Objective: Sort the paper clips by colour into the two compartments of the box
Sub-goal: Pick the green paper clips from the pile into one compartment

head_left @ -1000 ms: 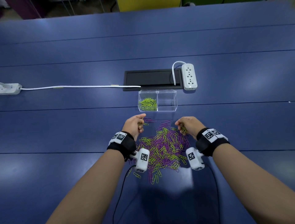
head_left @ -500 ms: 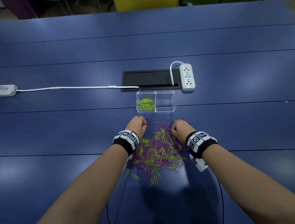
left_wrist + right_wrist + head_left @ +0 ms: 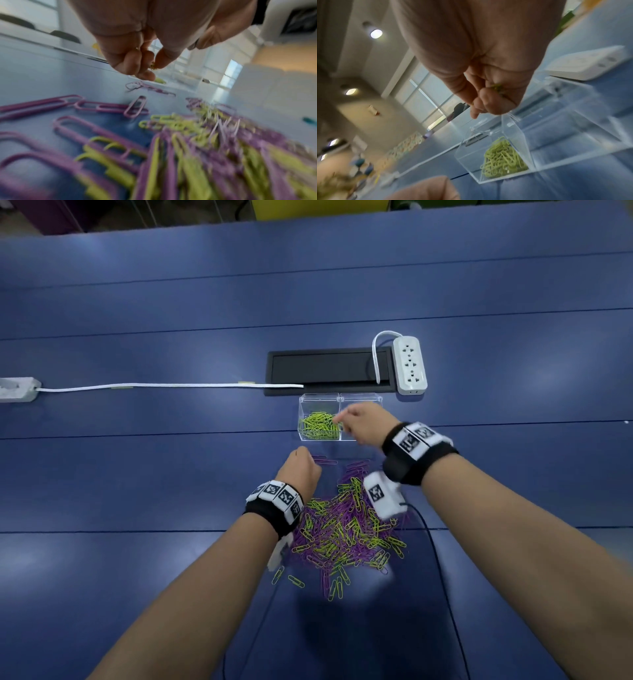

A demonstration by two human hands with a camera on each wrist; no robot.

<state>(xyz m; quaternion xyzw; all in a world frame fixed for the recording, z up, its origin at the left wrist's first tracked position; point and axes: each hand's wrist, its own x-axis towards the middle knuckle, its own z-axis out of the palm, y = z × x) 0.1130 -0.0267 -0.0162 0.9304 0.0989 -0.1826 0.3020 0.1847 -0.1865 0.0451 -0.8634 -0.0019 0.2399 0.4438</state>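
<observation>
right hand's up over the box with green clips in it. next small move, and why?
Probably release: the right hand pinches green clips with its fingertips above the left compartment, which already holds only green ones. Opening the fingers there should drop them in.

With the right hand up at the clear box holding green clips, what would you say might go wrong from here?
1. The right hand grips green clips right by the divider of the clear box; released there, some might drop into the right compartment, which is meant for purple.
2. The box looks light, so a knock from the knuckles could shift it.
3. The left hand pinches a green clip beside the tangled pile; linked purple clips may come along.
</observation>
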